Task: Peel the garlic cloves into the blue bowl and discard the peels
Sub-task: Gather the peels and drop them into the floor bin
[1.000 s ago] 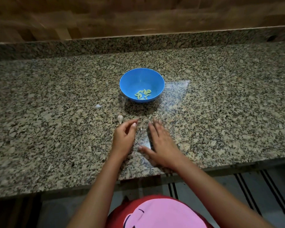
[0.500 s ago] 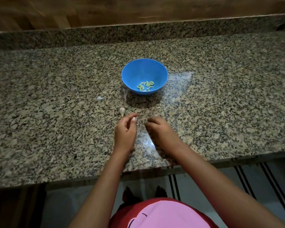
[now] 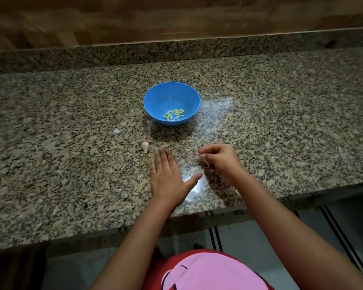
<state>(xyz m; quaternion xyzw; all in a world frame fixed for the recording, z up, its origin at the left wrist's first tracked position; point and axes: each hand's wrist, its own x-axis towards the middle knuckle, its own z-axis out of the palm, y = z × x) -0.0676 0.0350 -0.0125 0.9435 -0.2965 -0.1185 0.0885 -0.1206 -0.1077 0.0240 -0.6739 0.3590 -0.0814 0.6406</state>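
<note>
A blue bowl (image 3: 155,101) stands on the granite counter (image 3: 71,164) with several pale green peeled cloves (image 3: 174,114) in its bottom. One unpeeled garlic clove (image 3: 145,145) lies in front of the bowl, just left of my left hand's fingertips. My left hand (image 3: 166,176) lies flat on the counter, fingers straight, thumb spread to the right. My right hand (image 3: 219,159) is curled, its fingers pinching thin wisps of garlic peel (image 3: 206,163) just above the counter. A white scrap of peel (image 3: 116,131) lies further left.
A low granite upstand and a wooden wall (image 3: 176,17) close off the back of the counter. The counter's front edge (image 3: 134,225) runs just behind my wrists, with tiled floor below. Small peel bits (image 3: 189,140) lie near the bowl's shadow.
My left hand went from curled fingers to lying flat on the counter. My right hand shifted right, still curled, and now pinches peel. The view tilted slightly.
</note>
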